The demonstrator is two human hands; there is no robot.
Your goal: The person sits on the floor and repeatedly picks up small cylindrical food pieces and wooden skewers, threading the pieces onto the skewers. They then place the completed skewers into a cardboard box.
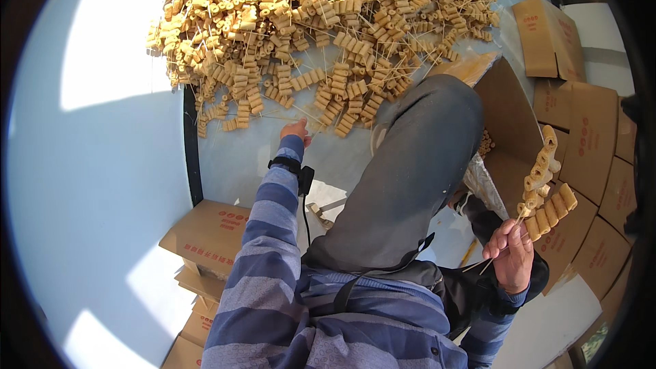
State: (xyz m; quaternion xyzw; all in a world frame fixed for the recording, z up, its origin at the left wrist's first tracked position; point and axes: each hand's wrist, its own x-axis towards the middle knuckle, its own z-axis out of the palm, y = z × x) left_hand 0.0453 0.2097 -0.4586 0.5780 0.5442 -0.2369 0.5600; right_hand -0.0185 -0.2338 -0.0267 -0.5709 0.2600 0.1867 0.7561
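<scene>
My right hand [514, 254], at the right beside my knee, is closed round the thin sticks of a few skewers [551, 213] threaded with tan, hollow food rolls. Their loaded ends point up and away from me, and bare sticks come out below the fingers. At the near edge of a large pile of the same skewers [328, 10], my left hand [296, 131] has its fingers curled together. Thin sticks lie close to those fingertips; whether one is between them is too small to tell.
The pile covers the far part of a pale blue surface [225, 164]. An open cardboard box [509, 106] with loose rolls inside stands right of my raised knee. Stacked cartons [589, 138] line the right side, and more cartons [205, 232] stand at the lower left.
</scene>
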